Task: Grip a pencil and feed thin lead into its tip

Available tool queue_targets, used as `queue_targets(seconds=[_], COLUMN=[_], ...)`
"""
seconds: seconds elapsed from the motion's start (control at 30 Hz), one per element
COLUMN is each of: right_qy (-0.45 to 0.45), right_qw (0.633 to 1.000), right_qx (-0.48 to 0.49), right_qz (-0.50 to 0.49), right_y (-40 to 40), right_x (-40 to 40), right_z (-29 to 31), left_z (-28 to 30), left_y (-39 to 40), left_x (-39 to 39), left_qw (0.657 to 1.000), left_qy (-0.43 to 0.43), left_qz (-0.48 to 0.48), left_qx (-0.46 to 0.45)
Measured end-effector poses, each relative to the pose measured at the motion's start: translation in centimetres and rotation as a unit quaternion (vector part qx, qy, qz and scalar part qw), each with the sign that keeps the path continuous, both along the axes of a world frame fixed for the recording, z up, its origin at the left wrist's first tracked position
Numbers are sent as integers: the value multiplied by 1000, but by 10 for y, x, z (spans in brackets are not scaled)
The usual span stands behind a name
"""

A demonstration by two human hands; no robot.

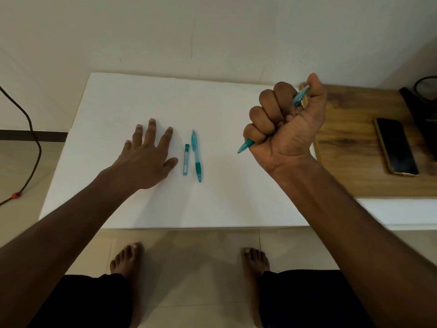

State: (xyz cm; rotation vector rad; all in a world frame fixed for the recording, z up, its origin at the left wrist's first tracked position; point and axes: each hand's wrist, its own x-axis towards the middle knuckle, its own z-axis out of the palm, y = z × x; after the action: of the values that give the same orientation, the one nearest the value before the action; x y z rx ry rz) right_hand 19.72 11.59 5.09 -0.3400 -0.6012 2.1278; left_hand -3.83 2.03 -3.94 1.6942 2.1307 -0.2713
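Only the head view here, looking down at a white flat-topped bench (118,185).

The right hand (283,129) is raised above the bench in a fist, fingers curled tight around a translucent teal plastic mechanical pencil (298,97). The pencil runs diagonally through the fist, tip poking out low toward the middle of the bench, cap end up by the thumb.

The left hand (146,157) lies flat on the bench, palm down, fingers straight and spread, holding nothing.

Just right of its thumb sits a slim teal rectangular lead-refill case (186,159), and just beside that case, on its far side from the left hand, a second teal plastic mechanical pencil (196,156). Both lie with their long axis running away from the person, nearly parallel, close but apparently not touching. The left hand is clearly nearer to the case; the right hand is well apart from it, and nothing lies between thumb and case.

Well to the right of the case, past the white surface, there's a wooden board (354,162) with a dark smartphone (397,145) on it. A black cable (33,129) hangs well left of the case.
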Motion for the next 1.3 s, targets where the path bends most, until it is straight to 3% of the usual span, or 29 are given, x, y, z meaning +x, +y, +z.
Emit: queue_targets(seconds=[1.3], right_qy=[-40], right_qw=[998], right_qx=[31], right_qz=[-24], right_y=[2], right_x=[7], right_z=[5], left_z=[-4], left_y=[2], left_x=[-2], left_qw=[1000], left_qy=[4], left_qz=[2], left_qx=[-2])
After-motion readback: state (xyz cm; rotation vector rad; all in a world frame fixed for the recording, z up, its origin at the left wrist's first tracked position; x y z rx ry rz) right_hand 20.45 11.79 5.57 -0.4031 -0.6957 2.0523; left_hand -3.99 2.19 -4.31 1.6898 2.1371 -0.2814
